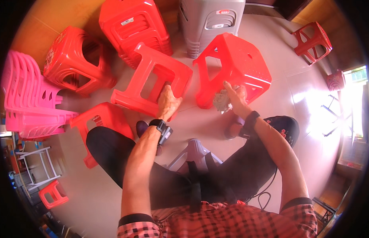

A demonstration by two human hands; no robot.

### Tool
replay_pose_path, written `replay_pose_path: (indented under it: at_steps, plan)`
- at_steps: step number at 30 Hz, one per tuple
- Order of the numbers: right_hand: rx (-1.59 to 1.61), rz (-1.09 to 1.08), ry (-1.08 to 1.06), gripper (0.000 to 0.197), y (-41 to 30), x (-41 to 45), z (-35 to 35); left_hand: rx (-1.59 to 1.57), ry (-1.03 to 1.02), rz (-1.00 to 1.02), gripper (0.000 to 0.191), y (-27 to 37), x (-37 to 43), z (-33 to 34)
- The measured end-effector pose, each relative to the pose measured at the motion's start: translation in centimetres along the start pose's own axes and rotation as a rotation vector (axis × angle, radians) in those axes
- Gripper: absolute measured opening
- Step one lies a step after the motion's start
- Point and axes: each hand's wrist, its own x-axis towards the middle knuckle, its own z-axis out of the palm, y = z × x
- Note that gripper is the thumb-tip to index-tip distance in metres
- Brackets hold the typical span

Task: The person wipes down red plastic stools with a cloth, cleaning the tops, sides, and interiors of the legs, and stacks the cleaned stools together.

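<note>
My left hand grips a red plastic stool that is tipped on its side, its legs pointing up and left. The fingers go in at the stool's inner edge and are partly hidden. A crumpled whitish cloth is bunched in my right hand. That hand and the cloth rest against the near side of a second red stool, which leans with its perforated seat turned to the right. Between my knees stands part of a grey plastic stool.
Behind are stacked red stools and stacked grey stools. Orange-red stools and pink plastic chairs stand at left. Another red stool is beside my left knee. A dark-red stool stands far right. A cable lies behind my right thigh.
</note>
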Motion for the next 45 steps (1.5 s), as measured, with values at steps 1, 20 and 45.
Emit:
replay_pose_path:
  at_steps: [1, 20, 45]
  plan:
    - [0.007, -0.002, -0.030, 0.037, 0.5, 0.0, -0.1, -0.047, -0.023, -0.043, 0.057, 0.5, 0.3, -1.5]
    - [-0.167, 0.105, -0.046, 0.035, 5.4, 0.4, 0.0, -0.763, -0.052, -0.265, 0.046, -10.5, 4.4, -18.9]
    - [0.091, 0.424, -0.158, 0.020, 9.5, 0.0, 9.3, -0.168, 0.081, -0.472, 0.040, -26.4, 12.0, -19.1]
